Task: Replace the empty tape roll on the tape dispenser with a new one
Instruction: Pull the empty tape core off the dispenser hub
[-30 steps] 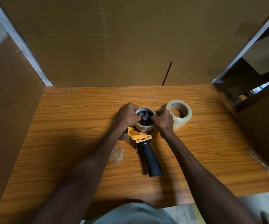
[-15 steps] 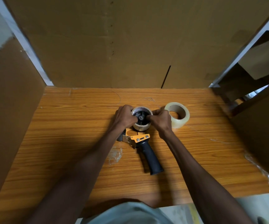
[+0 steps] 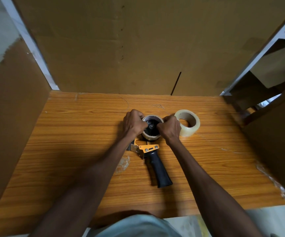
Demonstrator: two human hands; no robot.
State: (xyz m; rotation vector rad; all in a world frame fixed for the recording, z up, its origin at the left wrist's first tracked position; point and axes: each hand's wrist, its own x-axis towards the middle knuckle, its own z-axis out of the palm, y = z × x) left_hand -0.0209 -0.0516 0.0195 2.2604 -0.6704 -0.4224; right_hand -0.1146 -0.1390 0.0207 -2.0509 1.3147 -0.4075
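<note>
We see the left hand (image 3: 133,123) and right hand (image 3: 170,128) gripping opposite sides of the empty roll (image 3: 151,136) on the tape dispenser (image 3: 153,157), the new roll (image 3: 189,129) lying just beside the right hand on the table (image 3: 80,127).

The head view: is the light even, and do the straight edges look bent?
Head view: light is uneven, with a dark shadow over the orange wooden table on the left; white frame bars splay outward from wide-angle distortion; the clear new tape roll and black-handled orange tape dispenser are sharp; both hands look dim.
</note>
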